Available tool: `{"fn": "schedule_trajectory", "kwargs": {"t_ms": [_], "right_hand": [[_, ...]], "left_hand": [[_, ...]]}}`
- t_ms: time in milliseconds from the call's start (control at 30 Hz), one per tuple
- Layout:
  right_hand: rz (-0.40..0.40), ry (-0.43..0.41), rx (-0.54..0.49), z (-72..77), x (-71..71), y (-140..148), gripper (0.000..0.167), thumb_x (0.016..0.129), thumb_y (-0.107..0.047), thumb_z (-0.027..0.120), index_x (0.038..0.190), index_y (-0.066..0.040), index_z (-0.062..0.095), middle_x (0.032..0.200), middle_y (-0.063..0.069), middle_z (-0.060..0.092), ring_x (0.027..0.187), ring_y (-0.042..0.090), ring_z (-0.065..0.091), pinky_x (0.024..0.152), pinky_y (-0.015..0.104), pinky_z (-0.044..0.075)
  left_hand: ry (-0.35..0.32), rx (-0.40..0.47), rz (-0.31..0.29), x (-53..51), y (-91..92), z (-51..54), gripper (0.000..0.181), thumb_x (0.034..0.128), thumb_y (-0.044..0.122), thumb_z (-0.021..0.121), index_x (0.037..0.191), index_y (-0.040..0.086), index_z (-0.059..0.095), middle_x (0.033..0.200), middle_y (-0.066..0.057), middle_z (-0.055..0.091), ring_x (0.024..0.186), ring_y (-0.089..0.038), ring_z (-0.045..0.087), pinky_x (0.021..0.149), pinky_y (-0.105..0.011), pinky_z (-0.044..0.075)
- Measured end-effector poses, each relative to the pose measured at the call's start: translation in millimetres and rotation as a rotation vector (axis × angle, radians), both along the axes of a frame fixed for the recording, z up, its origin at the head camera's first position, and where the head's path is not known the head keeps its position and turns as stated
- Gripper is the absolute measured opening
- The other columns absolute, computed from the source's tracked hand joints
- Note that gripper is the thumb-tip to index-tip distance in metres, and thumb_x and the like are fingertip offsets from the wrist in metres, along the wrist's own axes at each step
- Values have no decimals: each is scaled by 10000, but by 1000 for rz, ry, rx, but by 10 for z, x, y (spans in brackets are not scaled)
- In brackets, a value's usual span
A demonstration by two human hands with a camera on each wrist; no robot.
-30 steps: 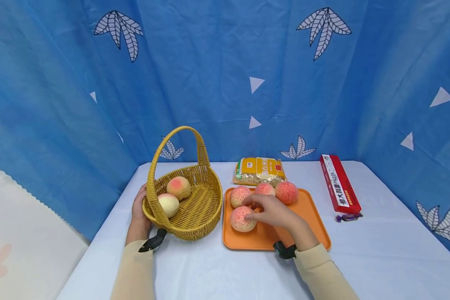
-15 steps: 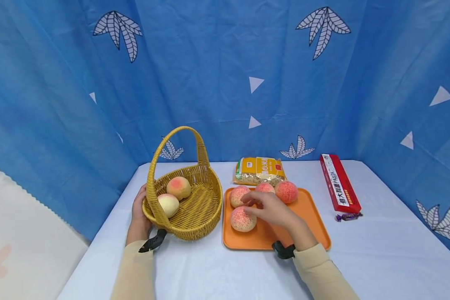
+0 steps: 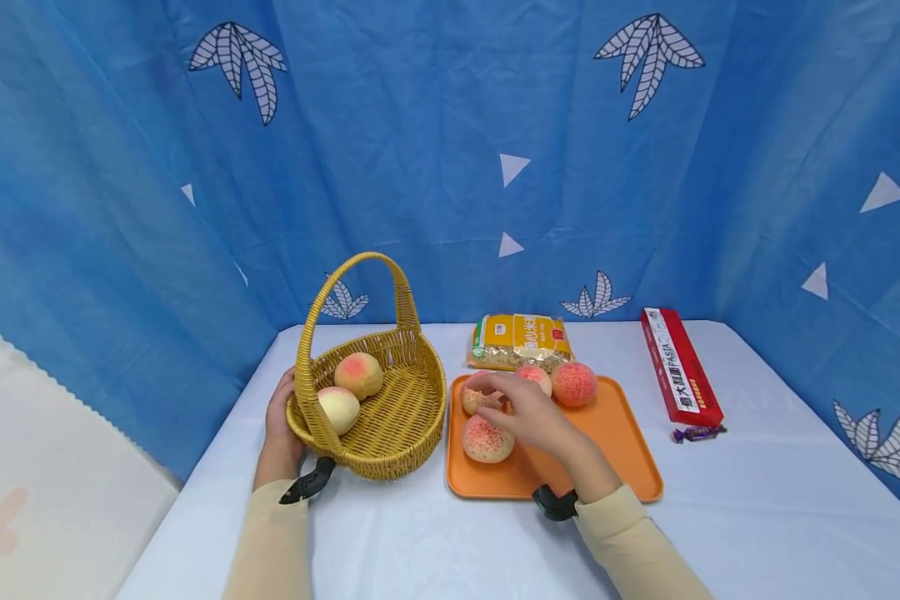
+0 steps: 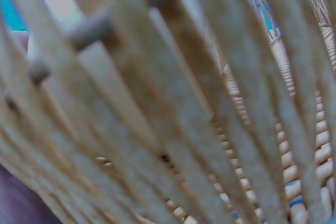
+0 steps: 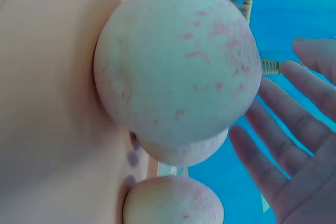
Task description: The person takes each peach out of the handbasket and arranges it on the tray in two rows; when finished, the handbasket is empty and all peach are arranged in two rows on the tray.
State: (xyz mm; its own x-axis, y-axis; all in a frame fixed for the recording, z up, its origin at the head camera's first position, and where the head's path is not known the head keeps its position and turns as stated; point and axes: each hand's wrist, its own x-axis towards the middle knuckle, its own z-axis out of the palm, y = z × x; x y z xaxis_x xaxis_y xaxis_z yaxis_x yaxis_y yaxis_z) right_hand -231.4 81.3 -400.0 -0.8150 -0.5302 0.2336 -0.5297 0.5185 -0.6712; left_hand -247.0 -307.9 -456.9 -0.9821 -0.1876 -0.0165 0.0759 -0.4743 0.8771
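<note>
Head view: I locate the front peach (image 3: 488, 443) on the near left part of the orange tray (image 3: 607, 454). It is round; I find no long axis to align with. Controlling relation: the front peach lies just below the thumb of the right hand (image 3: 534, 414) and toward the person, while the other fingertips extend over the rear-left peach (image 3: 471, 402). I judge that a grip on the front peach would require those fingertips to come nearer the person and lower.

Grip state, right: fingers spread, nothing pinched. My right wrist view confirms the spread beside what I take to be the same peach; I cannot tell whether skin touches it.

The right hand is the nearer one. The left hand (image 3: 279, 417) lies against the outer left wall of the wicker basket (image 3: 397, 462), left of the tray; I cannot tell whether its fingers curl round the rim. My left wrist view is mostly blurred weave. A pink-topped peach (image 3: 358, 377) and a paler peach (image 3: 337, 411) sit inside, on the left.

Outward: a far middle peach (image 3: 536, 378) and a far right peach (image 3: 574, 384) on the tray, a yellow food packet (image 3: 517, 342) behind it, and a red pasta box (image 3: 681, 367) to the right.
</note>
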Motion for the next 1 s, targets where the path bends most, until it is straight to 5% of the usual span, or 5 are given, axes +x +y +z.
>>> {"fn": "schedule_trajectory", "kwargs": {"t_ms": [300, 600, 1000], "right_hand": [[35, 96, -41, 46, 26, -181, 337, 968, -182, 656, 1302, -208, 623, 1355, 8, 629, 1344, 247, 535, 998, 460, 530], [49, 191, -11, 69, 71, -403, 376, 950, -179, 679, 1313, -236, 601, 1352, -42, 608, 1310, 189, 532, 1045, 443, 489], [141, 111, -31, 81, 118, -647, 440, 973, -207, 647, 1398, -181, 538, 1399, -2, 571, 1301, 181, 538, 1072, 435, 467]], "left_hand": [[-25, 15, -1, -24, -6, 4, 356, 1066, 132, 275, 1321, 239, 499, 1296, 101, 516, 1225, -69, 464, 1069, -214, 377], [-23, -7, -7, -9, 3, 17, 345, 1069, 146, 266, 1319, 247, 481, 1315, 96, 495, 1246, -67, 454, 1085, -211, 371], [-4, -3, -8, -11, 8, 12, 342, 1069, 136, 271, 1295, 242, 505, 1285, 104, 526, 1242, -74, 453, 1075, -210, 375]]}}
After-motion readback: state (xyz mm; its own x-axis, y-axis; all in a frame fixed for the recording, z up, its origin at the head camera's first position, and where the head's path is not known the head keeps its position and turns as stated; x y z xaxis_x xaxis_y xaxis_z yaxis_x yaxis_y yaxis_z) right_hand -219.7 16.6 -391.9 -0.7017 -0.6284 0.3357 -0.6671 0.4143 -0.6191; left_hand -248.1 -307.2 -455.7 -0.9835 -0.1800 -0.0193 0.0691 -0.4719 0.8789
